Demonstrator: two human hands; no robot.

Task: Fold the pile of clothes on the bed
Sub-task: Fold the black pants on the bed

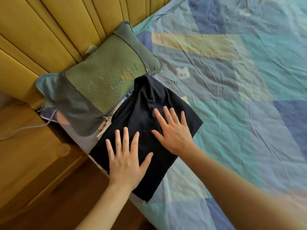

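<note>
A folded black garment (142, 105) lies on the bed near its left edge, its far end bunched up against the pillow. My left hand (126, 158) lies flat on the near part of the garment with fingers spread. My right hand (172, 130) presses flat on the garment's right side, fingers straight and spread. A bit of pale cloth (103, 130) sticks out from under the garment's left side.
A green and grey pillow (99, 80) lies at the head of the bed against the yellow padded headboard (49, 30). The blue patchwork sheet (232, 97) covers the bed to the right. A wooden nightstand (33, 155) with a grey cable (25, 128) stands left.
</note>
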